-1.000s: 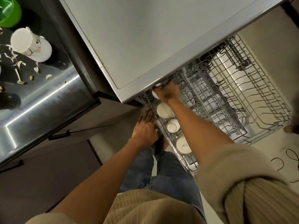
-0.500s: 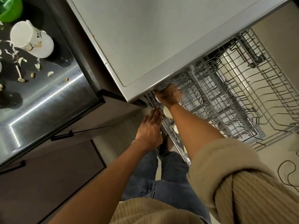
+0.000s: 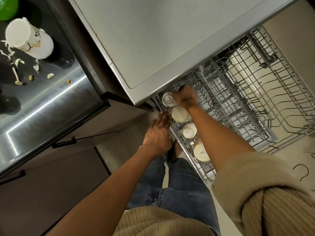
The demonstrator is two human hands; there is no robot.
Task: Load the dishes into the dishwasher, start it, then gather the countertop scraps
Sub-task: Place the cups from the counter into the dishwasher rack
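Gripping a white upturned cup — right hand; left hand flat, fingers straight.

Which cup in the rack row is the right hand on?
The innermost cup, by the right hand under the counter edge; the other three lie nearer the person.

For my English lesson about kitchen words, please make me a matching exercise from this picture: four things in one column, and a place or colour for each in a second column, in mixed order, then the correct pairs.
Things
1. left hand
2. white mug
3. upturned cups
4. scraps

Places or colours
A. in a row along the near side of the wire rack
B. scattered on the dark countertop
C. fingers straight, at the outer edge of the rack
D. lying on its side on the countertop

Pairs: 1-C, 2-D, 3-A, 4-B
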